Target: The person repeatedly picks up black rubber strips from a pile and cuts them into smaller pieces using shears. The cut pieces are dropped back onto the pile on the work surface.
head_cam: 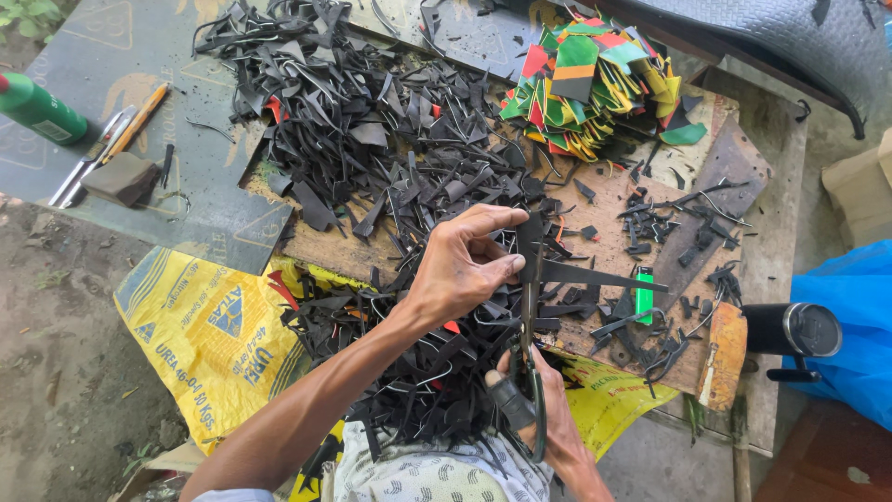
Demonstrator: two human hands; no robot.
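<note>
My left hand (465,265) pinches a flat black rubber piece (576,274) that tapers to a point on the right. My right hand (548,418), with a dark wrap on the thumb, grips large scissors (530,307) whose blades run upward across that piece. Both hands work over a worn wooden board (613,218) strewn with black rubber offcuts (372,139). A green lighter (644,293) lies just right of the blades.
A heap of green, red and yellow cut pieces (595,84) sits at the board's far right. A black mug (790,330) stands at right, a yellow sack (204,325) lies below left. A green bottle (37,110), a grey block (121,177) and hand tools (111,139) rest on a dark mat.
</note>
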